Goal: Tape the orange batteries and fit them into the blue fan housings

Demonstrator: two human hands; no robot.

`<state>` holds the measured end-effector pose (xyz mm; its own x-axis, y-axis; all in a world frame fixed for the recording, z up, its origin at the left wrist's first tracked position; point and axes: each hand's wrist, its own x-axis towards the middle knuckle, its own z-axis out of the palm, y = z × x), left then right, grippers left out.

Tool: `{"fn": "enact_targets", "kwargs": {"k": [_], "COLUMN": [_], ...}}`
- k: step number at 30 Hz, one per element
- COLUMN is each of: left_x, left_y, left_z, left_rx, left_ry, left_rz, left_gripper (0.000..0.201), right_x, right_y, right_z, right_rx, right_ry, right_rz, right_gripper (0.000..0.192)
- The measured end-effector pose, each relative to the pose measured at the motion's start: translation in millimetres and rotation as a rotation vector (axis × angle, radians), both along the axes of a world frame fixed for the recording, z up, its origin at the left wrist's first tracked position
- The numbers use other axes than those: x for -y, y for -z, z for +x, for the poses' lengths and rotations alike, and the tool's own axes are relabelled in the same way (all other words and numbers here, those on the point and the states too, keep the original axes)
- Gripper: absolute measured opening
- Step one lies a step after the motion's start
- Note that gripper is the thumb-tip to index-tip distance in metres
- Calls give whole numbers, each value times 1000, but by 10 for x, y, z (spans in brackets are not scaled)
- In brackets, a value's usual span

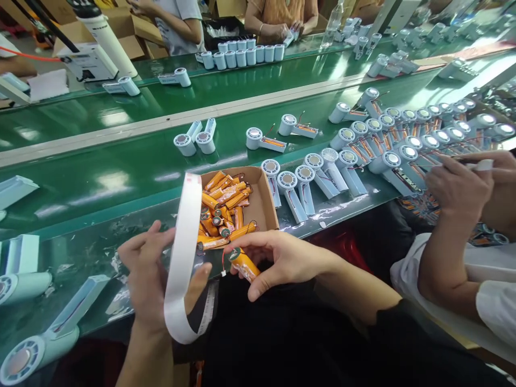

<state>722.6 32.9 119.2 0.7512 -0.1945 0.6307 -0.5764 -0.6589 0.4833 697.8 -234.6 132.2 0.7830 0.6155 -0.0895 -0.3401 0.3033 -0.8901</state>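
Observation:
My left hand (151, 274) holds a long white strip (183, 252) that loops over the palm and rises toward the box. My right hand (278, 258) pinches an orange battery cell (244, 264) with a thin red wire and a small white plug hanging from it. Both hands hover at the near edge of the green table, just in front of a cardboard box (264, 201) filled with several more orange battery cells (223, 207).
Open pale-blue fan housings (304, 185) lie in rows right of the box, with more at the left edge (48, 333). A neighbouring person's hands (463, 185) work at the right. Two people sit across the far belt behind a row of white cylinders (242, 54).

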Motion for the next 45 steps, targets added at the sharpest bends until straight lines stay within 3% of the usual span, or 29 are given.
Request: {"fn": "enact_targets", "kwargs": {"k": [4,8,11,14,17,20,24,29,34,36,41,43,45], "left_x": [-153,-206,-178,-180,-218,-220,-134,-63,59,170,469,539,567], "left_y": [-51,-50,-83,-111,-103,-92,-106,-109,-134,-144,-49,34,99], "left_z": [-61,-145,-165,-145,-118,-113,-119,-87,-83,-92,-93,-136,-225], "left_rx": [173,234,384,436,448,444,446,438,499,517,450,416,376], "left_ry": [166,237,303,343,362,333,284,273,229,181,17,21,98], "left_rz": [229,353,476,548,584,604,607,640,680,668,557,531,539], "left_gripper": [88,92,75,49,46,44,40,54,52,50,58,67,72], "right_x": [168,277,306,321,346,358,315,292,308,224,-187,-198,10], "right_y": [-167,-259,-310,-350,-352,-281,-95,58,132,199,343,302,190], "right_z": [95,177,223,251,248,202,84,-63,-15,52,82,92,197], "right_rx": [108,249,339,426,473,455,356,227,103,36,-61,-69,-21], "right_ry": [228,386,467,485,460,457,444,492,439,517,955,1036,1072], "right_rz": [-73,-63,-126,-304,-480,-535,-486,-442,-210,-92,142,139,75], "right_gripper": [89,77,68,69,69,68,73,76,78,78,81,77,69]}}
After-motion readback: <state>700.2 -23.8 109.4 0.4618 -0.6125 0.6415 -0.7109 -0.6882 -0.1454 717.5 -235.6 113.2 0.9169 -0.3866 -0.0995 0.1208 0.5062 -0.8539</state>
